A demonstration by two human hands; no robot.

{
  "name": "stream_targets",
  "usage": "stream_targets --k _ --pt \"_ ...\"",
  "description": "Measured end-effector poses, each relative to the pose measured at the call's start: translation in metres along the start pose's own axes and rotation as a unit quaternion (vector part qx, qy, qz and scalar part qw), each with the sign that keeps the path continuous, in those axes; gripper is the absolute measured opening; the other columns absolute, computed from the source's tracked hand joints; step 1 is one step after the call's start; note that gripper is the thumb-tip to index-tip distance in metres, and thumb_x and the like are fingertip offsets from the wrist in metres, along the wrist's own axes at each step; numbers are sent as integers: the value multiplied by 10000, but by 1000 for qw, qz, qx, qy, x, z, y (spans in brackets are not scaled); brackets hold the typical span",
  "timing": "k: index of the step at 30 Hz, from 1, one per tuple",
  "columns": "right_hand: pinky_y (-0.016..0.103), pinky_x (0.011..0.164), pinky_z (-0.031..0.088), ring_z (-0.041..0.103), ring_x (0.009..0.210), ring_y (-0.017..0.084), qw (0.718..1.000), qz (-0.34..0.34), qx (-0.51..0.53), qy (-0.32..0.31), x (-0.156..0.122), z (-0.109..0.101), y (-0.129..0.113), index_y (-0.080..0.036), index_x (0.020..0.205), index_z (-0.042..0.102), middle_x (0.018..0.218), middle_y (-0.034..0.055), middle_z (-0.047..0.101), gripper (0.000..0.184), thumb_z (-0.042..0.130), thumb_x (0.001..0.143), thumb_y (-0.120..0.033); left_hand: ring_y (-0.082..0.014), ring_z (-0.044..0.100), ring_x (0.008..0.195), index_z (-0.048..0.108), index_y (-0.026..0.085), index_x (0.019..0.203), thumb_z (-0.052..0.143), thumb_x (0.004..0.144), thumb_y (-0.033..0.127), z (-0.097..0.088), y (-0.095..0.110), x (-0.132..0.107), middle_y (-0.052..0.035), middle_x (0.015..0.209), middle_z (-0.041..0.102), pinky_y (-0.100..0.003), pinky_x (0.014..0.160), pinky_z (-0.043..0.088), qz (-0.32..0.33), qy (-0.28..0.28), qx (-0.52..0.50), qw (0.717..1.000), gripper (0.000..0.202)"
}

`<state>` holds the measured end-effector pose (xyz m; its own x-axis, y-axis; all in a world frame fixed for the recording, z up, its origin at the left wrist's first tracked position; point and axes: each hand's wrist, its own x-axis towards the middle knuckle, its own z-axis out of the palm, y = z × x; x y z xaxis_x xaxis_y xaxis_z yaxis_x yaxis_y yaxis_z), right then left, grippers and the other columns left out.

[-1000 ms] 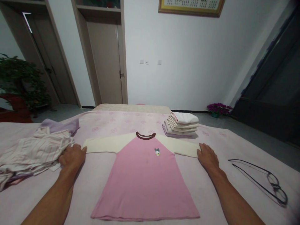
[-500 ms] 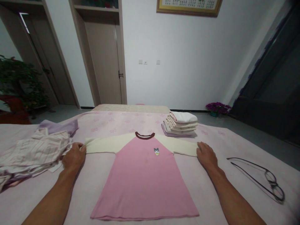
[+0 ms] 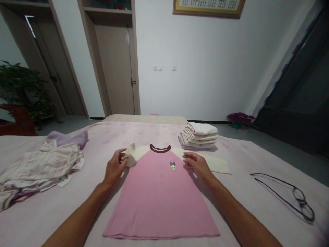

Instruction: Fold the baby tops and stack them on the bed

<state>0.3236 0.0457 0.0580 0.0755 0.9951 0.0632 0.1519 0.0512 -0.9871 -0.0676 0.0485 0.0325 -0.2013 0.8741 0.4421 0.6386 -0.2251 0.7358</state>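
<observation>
A pink shirt (image 3: 161, 199) with cream sleeves, a dark red collar and a small duck-face patch lies flat, its hem toward me. My left hand (image 3: 115, 166) pinches the end of the left cream sleeve (image 3: 131, 159), which is lifted and bent in toward the shoulder. Over the right shoulder seam, my right hand (image 3: 197, 164) hovers with thumb and fingers apart and nothing between them. Beyond that hand the right sleeve (image 3: 218, 164) stretches outward, flat on the pink patterned cover (image 3: 239, 206).
At the left lies a loose heap of striped and purple clothes (image 3: 48, 161). A neat stack of folded clothes (image 3: 199, 137) stands behind the right sleeve. Black-framed eyeglasses (image 3: 299, 199) rest at the right. Past the far edge are a door (image 3: 115, 68) and purple flowers (image 3: 240, 118).
My left hand has moved inward, bringing the left sleeve's end with it. My right hand has let go of the right cuff and moved inward to the shoulder.
</observation>
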Motion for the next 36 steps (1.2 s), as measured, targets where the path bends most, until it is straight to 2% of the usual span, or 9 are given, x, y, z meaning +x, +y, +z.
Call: stream_targets --k 4,7,9,15,20,23,27,32,36 --pt "244 593 496 637 700 137 977 115 89 -154 -22 63 -17 -149 1141 592 938 85 691 453 735 731 -277 -200 683 809 564 254 1283 567 851 351 21 9 -20 -37 949 732 -308 730 503 53 -126 40 990 443" --pt "197 525 453 600 619 109 953 156 123 -229 -27 97 -18 -139 1123 563 752 14 630 427 740 745 -228 -197 681 801 576 265 1271 569 855 327 24 9 -25 -24 916 729 -307 732 498 63 -125 44 989 420" --pt "221 560 506 623 630 122 942 175 142 -249 -23 115 -17 -145 1021 561 739 12 616 321 733 768 -241 -182 669 766 566 248 1270 571 867 341 22 9 -25 -24 910 718 -299 732 505 54 -99 10 994 413" --pt "347 631 601 680 651 177 914 262 182 -251 1 166 -18 -134 912 568 794 81 663 320 591 900 -453 -134 617 652 543 215 1261 573 895 424 20 21 -29 -11 894 687 -262 638 507 50 -53 -102 992 422" --pt "324 566 565 635 586 181 951 200 204 -115 14 204 -11 -148 895 585 652 16 641 183 671 744 -206 -153 656 725 549 218 1252 606 869 407 23 37 -38 -26 936 690 -280 669 531 58 -125 -155 978 430" --pt "253 562 524 619 602 161 963 146 219 -55 20 206 -8 -163 877 589 650 -19 635 250 598 641 -80 -185 679 796 542 208 1229 584 867 411 11 44 -43 -59 1025 680 -302 675 538 -5 -134 -156 979 417" --pt "229 558 499 600 602 145 967 104 233 -4 35 184 -14 -184 878 584 655 -40 628 263 565 627 -108 -193 656 837 591 222 1102 557 873 403 -24 42 -55 -47 995 681 -308 736 478 -3 -187 32 982 294" --pt "236 567 506 609 595 151 963 80 256 -1 55 158 -34 -184 869 599 625 -37 626 210 597 662 -148 -210 614 757 593 228 956 518 865 516 -63 42 -73 -22 848 676 -308 660 354 -38 -307 234 922 311" --pt "279 596 544 632 602 166 957 77 278 -24 64 143 -50 -165 897 613 637 -15 649 210 607 689 -137 -205 576 714 562 221 832 537 816 473 -70 50 -85 -20 796 663 -301 628 286 -48 -350 283 891 254"
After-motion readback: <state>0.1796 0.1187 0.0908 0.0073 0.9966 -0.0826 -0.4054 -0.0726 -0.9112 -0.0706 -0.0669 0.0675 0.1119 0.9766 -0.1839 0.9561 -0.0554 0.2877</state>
